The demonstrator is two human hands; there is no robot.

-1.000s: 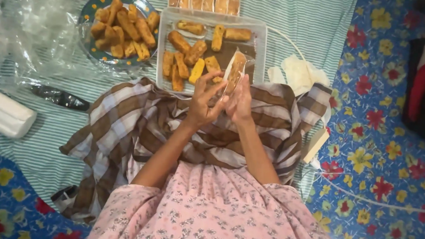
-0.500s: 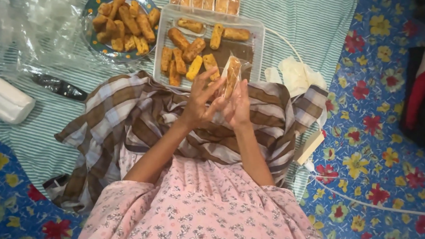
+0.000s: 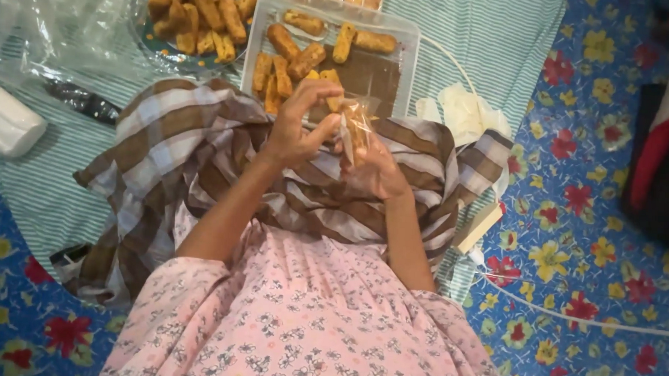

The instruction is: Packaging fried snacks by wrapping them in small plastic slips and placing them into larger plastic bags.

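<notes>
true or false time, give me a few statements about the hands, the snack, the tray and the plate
1. Both hands, left hand and right hand, hold a wrapped fried stick. True.
2. The clear tray holds nothing. False: it holds fried sticks.
3. The plate sits left of the tray. True.
4. A checked brown cloth lies under the hands. True.
5. The mat is plain white. False: it is blue with flowers.

A small clear plastic wrapper [image 3: 354, 129] with a golden-brown fried roll inside sits upright between the two hands, above the checked cloth. Crumpled clear plastic bags [image 3: 56, 18] lie at the upper left on the striped cloth. A white oblong package [image 3: 3, 119] lies at the left edge.
</notes>
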